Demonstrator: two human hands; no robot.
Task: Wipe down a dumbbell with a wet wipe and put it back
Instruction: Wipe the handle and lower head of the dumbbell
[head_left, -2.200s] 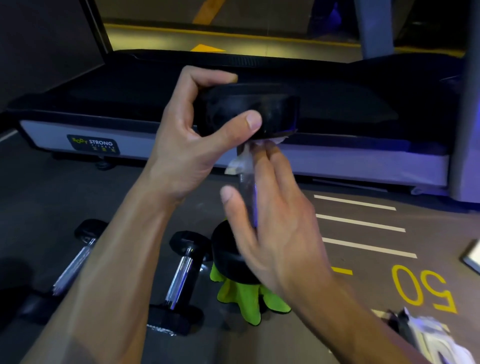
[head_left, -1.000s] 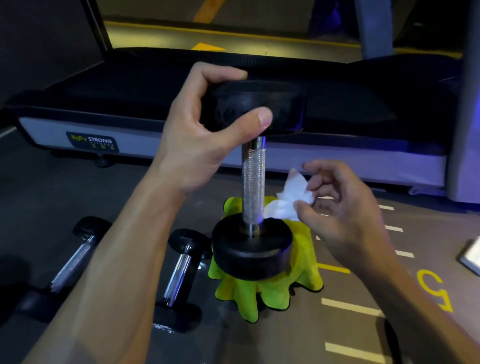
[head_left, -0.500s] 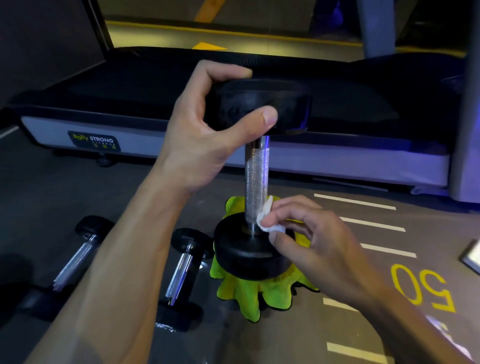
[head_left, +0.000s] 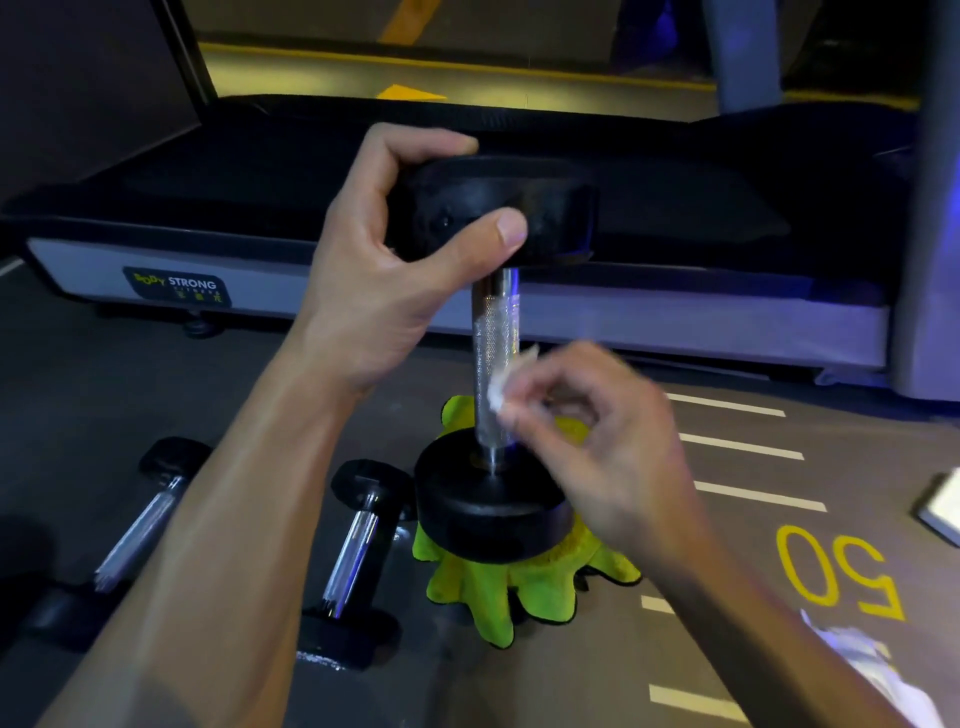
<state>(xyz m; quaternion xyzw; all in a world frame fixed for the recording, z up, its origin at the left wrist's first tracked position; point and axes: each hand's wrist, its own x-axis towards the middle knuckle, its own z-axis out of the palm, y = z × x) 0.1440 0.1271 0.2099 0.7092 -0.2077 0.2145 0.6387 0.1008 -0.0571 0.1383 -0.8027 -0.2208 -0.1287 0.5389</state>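
Note:
A black dumbbell (head_left: 491, 499) with a knurled chrome handle stands upright on a lime-green cloth (head_left: 483, 587) on the floor. My left hand (head_left: 384, 260) grips its upper black head from the left, thumb across the front. My right hand (head_left: 597, 431), blurred by motion, pinches a small white wet wipe (head_left: 498, 387) against the right side of the handle, about halfway up. Most of the wipe is hidden by my fingers.
Two smaller dumbbells (head_left: 353, 551) (head_left: 140, 525) lie on the floor to the left. A treadmill deck (head_left: 675, 322) runs across behind. White floor stripes and a yellow "50" (head_left: 836, 571) are on the right, with a white packet (head_left: 862, 654) at lower right.
My right hand brought the wipe back to the handle's base, then slid it up to mid-handle. My left hand has kept hold of the top head.

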